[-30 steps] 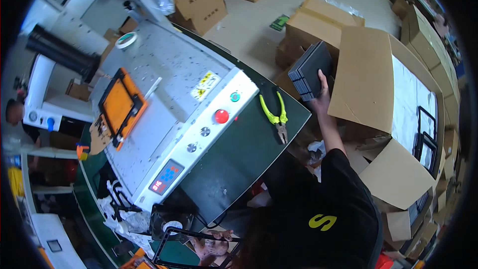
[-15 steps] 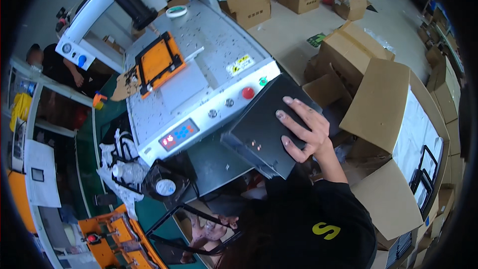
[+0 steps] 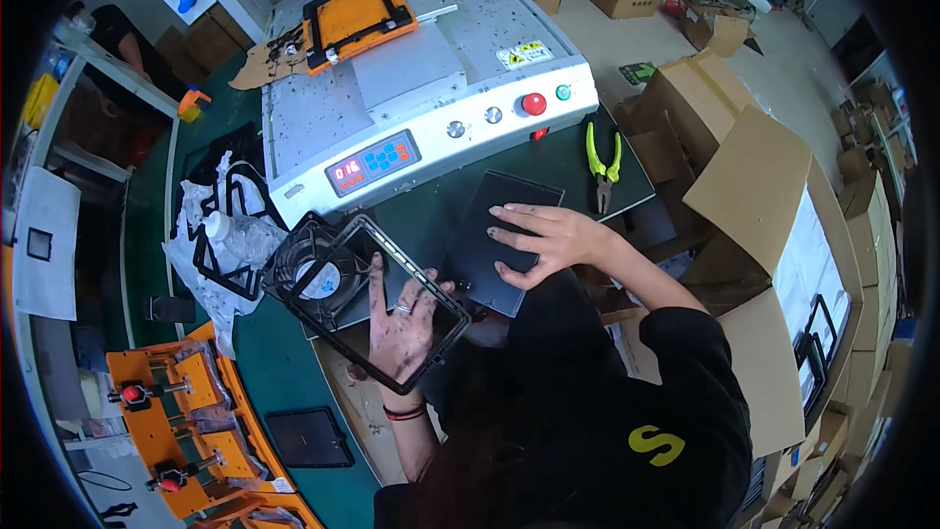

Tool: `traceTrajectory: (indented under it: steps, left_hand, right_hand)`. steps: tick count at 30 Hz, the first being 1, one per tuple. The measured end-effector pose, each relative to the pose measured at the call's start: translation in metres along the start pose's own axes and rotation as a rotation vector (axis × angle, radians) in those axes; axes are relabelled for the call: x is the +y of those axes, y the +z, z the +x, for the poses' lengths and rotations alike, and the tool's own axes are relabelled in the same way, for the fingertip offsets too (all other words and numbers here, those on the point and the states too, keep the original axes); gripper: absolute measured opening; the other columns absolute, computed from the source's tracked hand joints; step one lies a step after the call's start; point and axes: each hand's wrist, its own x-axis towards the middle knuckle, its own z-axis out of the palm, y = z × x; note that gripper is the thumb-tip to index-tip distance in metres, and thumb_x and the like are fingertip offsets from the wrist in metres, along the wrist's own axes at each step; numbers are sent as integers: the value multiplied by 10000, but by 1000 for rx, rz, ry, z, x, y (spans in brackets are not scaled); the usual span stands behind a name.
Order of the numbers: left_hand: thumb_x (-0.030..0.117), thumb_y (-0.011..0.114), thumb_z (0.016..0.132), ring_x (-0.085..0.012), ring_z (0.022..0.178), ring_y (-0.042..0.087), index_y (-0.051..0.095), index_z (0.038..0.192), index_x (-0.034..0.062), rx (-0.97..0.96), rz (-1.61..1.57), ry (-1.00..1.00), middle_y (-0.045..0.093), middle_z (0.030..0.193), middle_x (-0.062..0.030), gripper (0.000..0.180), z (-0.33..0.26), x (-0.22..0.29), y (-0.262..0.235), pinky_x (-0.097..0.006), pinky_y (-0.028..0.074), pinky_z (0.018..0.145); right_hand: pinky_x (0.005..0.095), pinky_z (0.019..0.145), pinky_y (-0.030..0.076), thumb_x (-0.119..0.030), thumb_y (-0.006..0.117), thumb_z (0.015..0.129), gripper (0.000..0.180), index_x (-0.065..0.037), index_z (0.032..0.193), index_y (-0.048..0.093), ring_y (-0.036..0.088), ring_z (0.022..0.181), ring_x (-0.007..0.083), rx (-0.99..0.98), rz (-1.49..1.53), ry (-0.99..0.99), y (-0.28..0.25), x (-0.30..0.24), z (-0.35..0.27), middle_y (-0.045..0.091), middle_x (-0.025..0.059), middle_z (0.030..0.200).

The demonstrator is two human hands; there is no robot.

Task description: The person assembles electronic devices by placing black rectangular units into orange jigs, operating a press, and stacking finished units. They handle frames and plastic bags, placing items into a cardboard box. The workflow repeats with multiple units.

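Observation:
My left hand (image 3: 397, 338), fingers spread and smudged dark, is under a thin black rectangular frame (image 3: 446, 309). The frame is tilted up, and the fingers show through its opening, with the fingertips at its upper rim. A dark flat rectangular panel (image 3: 490, 250) lies by the table's front edge. On its right part rests my right hand (image 3: 548, 240), with fingers apart and laid on the surface; the panel's near end is close to my dark clothing. Behind the frame sits a black round fan-like item (image 3: 318, 279) with a white label.
A grey machine (image 3: 362, 103) with a control panel and an orange jig (image 3: 357, 24) stands ahead. Yellow-green pliers (image 3: 603, 171) lie at right. Left are a plastic bottle (image 3: 240, 235), a black tray (image 3: 308, 436) and orange fixtures (image 3: 201, 446). An open carton (image 3: 774, 206) stands right.
The black frame and my left hand have come up and nearer the middle. My right hand and the dark panel are lower, uncovering the pliers. The view has shifted too.

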Motion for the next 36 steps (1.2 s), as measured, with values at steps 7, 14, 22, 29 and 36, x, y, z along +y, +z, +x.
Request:
traceTrajectory:
  steps: [7, 14, 22, 29, 36]
  left_hand:
    - [541, 867, 460, -459, 1302, 323, -47, 1487, 143, -229, -335, 134, 338, 1345, -362, 1431, -1, -14, -46, -567, 149, 1127]
    - [590, 830, 480, -462, 1183, 421, -3, 1494, 158, -548, -317, 39, 418, 1261, -340, 1382, 19, -36, -93, -570, 277, 1051]
    - [557, 744, 520, -451, 1166, 422, -4, 1495, 201, -585, -177, 39, 402, 1281, -334, 1279, 3, -3, -74, -607, 287, 1011]
    - [25, 392, 955, -416, 1197, 462, 72, 1479, 197, -695, -227, 34, 437, 1268, -310, 638, 18, -58, -117, -528, 369, 1026]
    - [-18, 372, 949, -247, 1192, 518, 107, 1457, 134, -604, 471, 343, 519, 1250, -195, 593, 2, -46, -84, -435, 309, 1100]
  right_hand:
    - [333, 854, 544, -134, 646, 721, 355, -275, 1024, 526, 612, 1011, 290, -129, -305, 216, -26, -13, -7, 585, 74, 1057]
    - [334, 843, 546, -142, 588, 749, 324, -254, 1047, 527, 608, 1015, 293, -281, -519, 341, -52, -18, 8, 587, 86, 1056]
    - [343, 869, 537, -133, 583, 738, 356, -259, 1058, 491, 588, 1048, 303, -371, -452, 260, -44, -24, 17, 551, 77, 1087]
    - [356, 914, 517, -87, 615, 682, 439, -238, 1066, 467, 550, 1111, 308, -293, 4, -138, -10, 26, 8, 511, 105, 1079]
    - [352, 1061, 358, -271, 602, 797, 391, 26, 1051, 601, 442, 1263, 271, -639, 530, 307, 7, 77, -20, 437, 135, 1391]
